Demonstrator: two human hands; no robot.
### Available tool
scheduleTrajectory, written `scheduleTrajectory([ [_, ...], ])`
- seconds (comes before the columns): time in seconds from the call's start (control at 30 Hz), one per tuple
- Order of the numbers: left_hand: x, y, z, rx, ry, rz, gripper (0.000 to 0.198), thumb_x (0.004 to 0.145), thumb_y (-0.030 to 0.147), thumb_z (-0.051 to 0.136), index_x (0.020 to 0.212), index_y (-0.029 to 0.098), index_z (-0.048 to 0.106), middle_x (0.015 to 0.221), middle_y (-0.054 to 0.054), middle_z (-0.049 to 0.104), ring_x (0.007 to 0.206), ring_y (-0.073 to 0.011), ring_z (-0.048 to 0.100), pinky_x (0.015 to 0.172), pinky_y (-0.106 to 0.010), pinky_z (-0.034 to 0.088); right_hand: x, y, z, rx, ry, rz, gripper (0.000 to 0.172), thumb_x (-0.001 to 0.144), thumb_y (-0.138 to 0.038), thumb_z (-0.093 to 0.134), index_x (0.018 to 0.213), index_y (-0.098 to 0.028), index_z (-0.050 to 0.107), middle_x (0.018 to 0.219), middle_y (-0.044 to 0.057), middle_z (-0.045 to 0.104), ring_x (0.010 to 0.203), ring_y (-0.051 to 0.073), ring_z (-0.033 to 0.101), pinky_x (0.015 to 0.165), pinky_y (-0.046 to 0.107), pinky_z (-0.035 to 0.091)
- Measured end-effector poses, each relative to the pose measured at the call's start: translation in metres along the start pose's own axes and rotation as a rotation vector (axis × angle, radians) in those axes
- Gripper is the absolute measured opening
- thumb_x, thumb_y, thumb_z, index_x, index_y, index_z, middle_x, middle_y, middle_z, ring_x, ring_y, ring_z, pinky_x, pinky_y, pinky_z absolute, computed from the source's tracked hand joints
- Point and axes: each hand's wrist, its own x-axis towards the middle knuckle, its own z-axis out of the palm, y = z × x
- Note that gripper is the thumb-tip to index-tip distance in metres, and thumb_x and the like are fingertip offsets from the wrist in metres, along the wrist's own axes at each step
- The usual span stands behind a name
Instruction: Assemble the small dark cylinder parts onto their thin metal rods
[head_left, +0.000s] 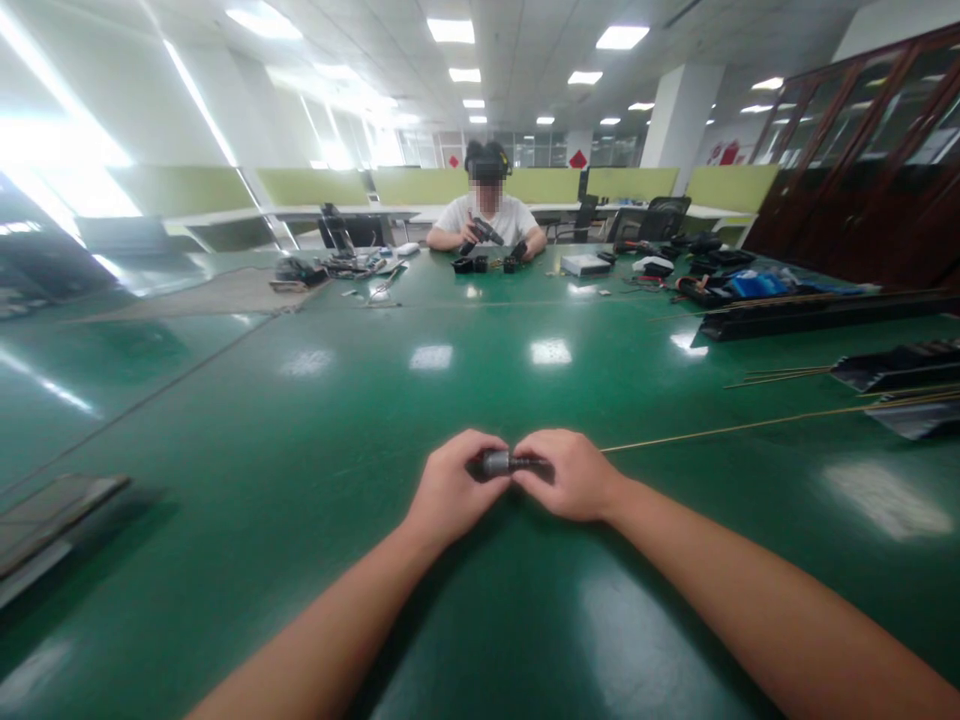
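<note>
- Our two forearms (337,625) reach inward over the worktop (375,380).
- Our left hand (450,485) and right hand (574,475) curl around one grey-black cylindrical part (496,462).

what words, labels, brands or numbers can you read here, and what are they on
None can be read.
Part in the left hand and right hand: too blurred and partly covered to tell any marking.
Red diamond at the back: too small to read.
White box across the table: too small to read.
</note>
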Motion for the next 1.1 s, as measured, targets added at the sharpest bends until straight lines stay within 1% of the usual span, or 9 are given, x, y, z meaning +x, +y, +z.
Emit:
scheduleTrajectory([
  [0.27,0.0009,0.0015,0.0,-0.003,0.0,-0.032,0.017,0.074,0.027,0.076,0.088,0.021,0.07,0.087,-0.002,0.071,0.079,-0.0176,0.065,0.074,-0.028,0.051,-0.0009,0.003,0.0001,0.017,-0.006,-0.014,0.013,0.086,-0.025,0.063,0.097,-0.019,0.066,0.092,0.005,0.07,0.083,0.019,0.063,0.079,0.03,0.046],
  [0.53,0.0001,0.0,0.0003,-0.007,0.0,-0.052,0.018,0.073,0.028,0.078,0.088,0.021,0.07,0.087,-0.001,0.071,0.079,-0.017,0.065,0.074,-0.028,0.05,-0.0011,0.0042,0.0007,0.012,-0.005,-0.021,0.012,0.086,-0.025,0.063,0.096,-0.019,0.066,0.089,0.004,0.07,0.08,0.018,0.062,0.076,0.029,0.045],
  [0.73,0.0005,0.0012,-0.0002,-0.003,-0.002,-0.07,0.019,0.07,0.017,0.075,0.088,0.021,0.07,0.087,-0.001,0.071,0.08,-0.0171,0.065,0.075,-0.028,0.049,-0.0002,0.0037,0.0007,0.032,0.003,-0.018,0.014,0.087,-0.031,0.064,0.094,-0.019,0.066,0.088,0.004,0.07,0.079,0.018,0.063,0.075,0.028,0.045],
  [0.83,0.0008,0.0013,-0.0004,-0.006,-0.001,-0.065,0.018,0.071,0.021,0.076,0.088,0.021,0.071,0.087,-0.001,0.071,0.081,-0.017,0.065,0.075,-0.028,0.049,-0.0001,0.0041,0.0008,0.035,0.009,-0.013,0.012,0.089,-0.029,0.062,0.093,-0.019,0.067,0.087,0.004,0.07,0.079,0.018,0.063,0.074,0.028,0.045],
  [1.1,0.0,-0.001,0.0001,-0.001,0.002,-0.062,0.02,0.073,0.028,0.079,0.089,0.021,0.07,0.088,0.0,0.071,0.08,-0.0156,0.064,0.074,-0.026,0.049,-0.0008,0.0034,0.0003,0.023,0.017,-0.003,0.01,0.087,-0.026,0.063,0.092,-0.018,0.066,0.085,0.004,0.069,0.077,0.017,0.062,0.073,0.027,0.044],
])
